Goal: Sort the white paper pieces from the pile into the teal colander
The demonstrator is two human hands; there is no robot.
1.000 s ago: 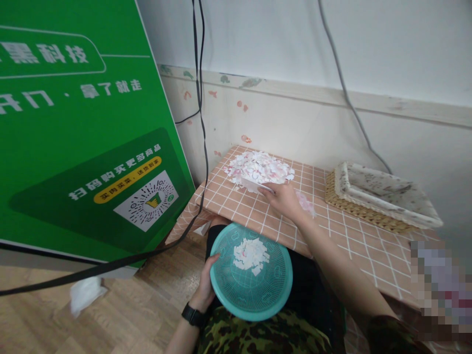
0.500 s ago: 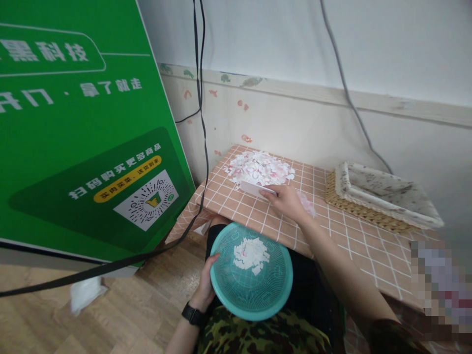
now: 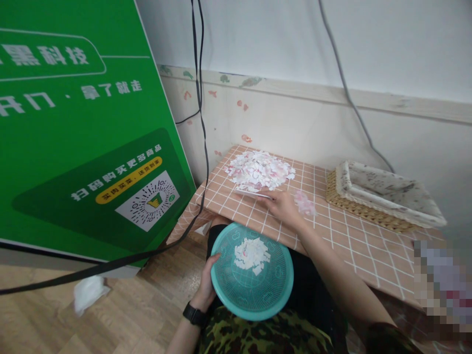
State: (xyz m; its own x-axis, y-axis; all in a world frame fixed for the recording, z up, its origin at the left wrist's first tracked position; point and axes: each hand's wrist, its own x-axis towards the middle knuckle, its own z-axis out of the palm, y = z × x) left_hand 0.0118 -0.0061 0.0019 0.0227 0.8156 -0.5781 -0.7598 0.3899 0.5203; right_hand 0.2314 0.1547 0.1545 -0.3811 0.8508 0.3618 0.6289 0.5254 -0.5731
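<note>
Nearest, bottom ctr of frame: camo top [image 3: 265, 337], dark-clad lap, teal colander [image 3: 254, 302] on or just over lap, tipped a bit toward me. L hand [image 3: 207, 276] grips its left rim, thumb over the edge; fingers beneath hidden, can't tell how they're spread. Loose clump of white scraps [image 3: 251, 255] sits inside, mid to upper part. Worth keeping the rim steady w/ L & the bowl close to level, else bits slide, I'd guess.

Further up, ctr: checked tablecloth [image 3: 342, 231], its front edge just beyond the colander. R hand [image 3: 284, 207] above it, thumb & fingers closed on the right end of a thin white card [image 3: 252, 194], seen nearly edge-on. Card lies along the near side of main scrap pile [image 3: 260, 169], ctr of frame; can't tell if its edge touches cloth. Best, I think: long edge low & flat, light press, short strokes, wrist loose. Too steep or too quick & paper prob. flicks or slips under.

Small pinkish heap [image 3: 305, 202] just right of R hand, well apart from colander; mind forearm doesn't drag it.

Farther, right side: lined wicker basket [image 3: 363, 212], clear of the strokes. Back: wall [image 3: 295, 130] behind pile; don't shove scraps that way.
</note>
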